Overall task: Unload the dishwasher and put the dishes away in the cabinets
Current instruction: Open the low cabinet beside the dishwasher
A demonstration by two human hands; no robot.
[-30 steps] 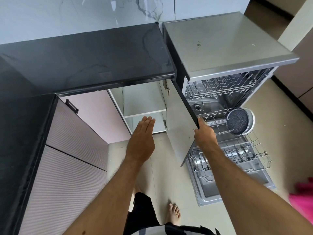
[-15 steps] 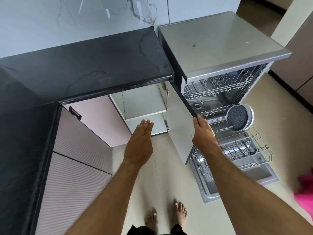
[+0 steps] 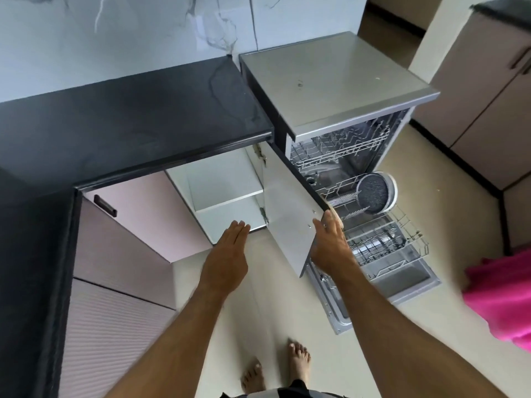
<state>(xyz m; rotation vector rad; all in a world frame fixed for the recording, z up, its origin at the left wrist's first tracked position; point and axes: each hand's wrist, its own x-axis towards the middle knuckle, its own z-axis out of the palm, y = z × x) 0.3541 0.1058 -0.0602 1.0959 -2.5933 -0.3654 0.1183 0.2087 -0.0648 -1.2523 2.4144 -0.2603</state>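
Note:
The silver dishwasher (image 3: 339, 90) stands open with its door (image 3: 402, 285) folded down and both wire racks pulled out. A dark speckled pan (image 3: 375, 193) stands on edge in the middle rack (image 3: 342, 191). The lower rack (image 3: 388, 239) holds a cutlery basket. Left of it a base cabinet (image 3: 224, 193) is open, its white shelves bare. My right hand (image 3: 330, 242) grips the outer edge of the white cabinet door (image 3: 287, 214). My left hand (image 3: 227, 254) hovers flat and empty in front of the cabinet opening.
A black countertop (image 3: 129, 119) runs over the cabinet and down the left side, above pink ribbed drawers (image 3: 115, 326). A pink cloth (image 3: 500, 297) lies at the right edge. Beige cabinets (image 3: 474, 104) stand at far right. My bare feet (image 3: 275, 366) are on the tiled floor.
The view has pulled back and tilted up, so the cabinet and dishwasher sit lower in frame. My right hand has slid slightly down the cabinet door's edge; the left hand stays flat.

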